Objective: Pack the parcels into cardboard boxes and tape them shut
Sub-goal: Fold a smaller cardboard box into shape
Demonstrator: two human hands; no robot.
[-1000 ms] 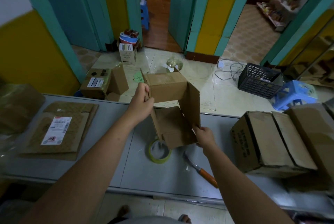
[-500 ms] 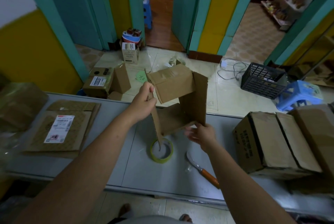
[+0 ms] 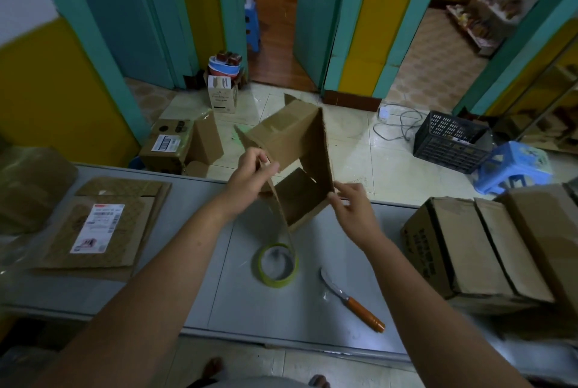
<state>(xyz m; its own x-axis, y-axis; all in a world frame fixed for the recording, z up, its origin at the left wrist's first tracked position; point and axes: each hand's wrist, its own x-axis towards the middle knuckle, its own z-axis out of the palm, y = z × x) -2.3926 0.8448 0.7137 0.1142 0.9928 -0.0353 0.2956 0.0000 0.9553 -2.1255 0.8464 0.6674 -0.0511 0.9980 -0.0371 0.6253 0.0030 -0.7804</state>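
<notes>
Left hand (image 3: 253, 175): fingers curled round the near-left edge of the cardboard box (image 3: 294, 143), gripping it where a long flap hangs down.
Right hand (image 3: 353, 209): fingers bent, tips at the lower corner of the box's right panel. I cannot tell whether they pinch it or only touch it.
Box: held in the air above the table (image 3: 281, 319), tilted, its open side toward the person, with nothing showing inside.
Done: very little, by my reading. The box is only being opened into shape, no parcel is in it and no flap is taped.
Left: close the bottom, load a parcel, fold the flaps, tape them.
Parcel: 1 flat labelled parcel (image 3: 97, 228) lies on stacked cardboard at the table's left, well apart from the box.
Tools: tape roll (image 3: 277, 262) lies flat below the hanging flap, and a knife (image 3: 350, 300) lies just beside it on the right.
Around: large cartons (image 3: 469, 250) at the table's right end. On the floor beyond are a labelled box (image 3: 169, 143), a black crate (image 3: 450, 140) and a blue stool (image 3: 513, 165).
In the way: the tape roll sits about where the box would likely be set down.
</notes>
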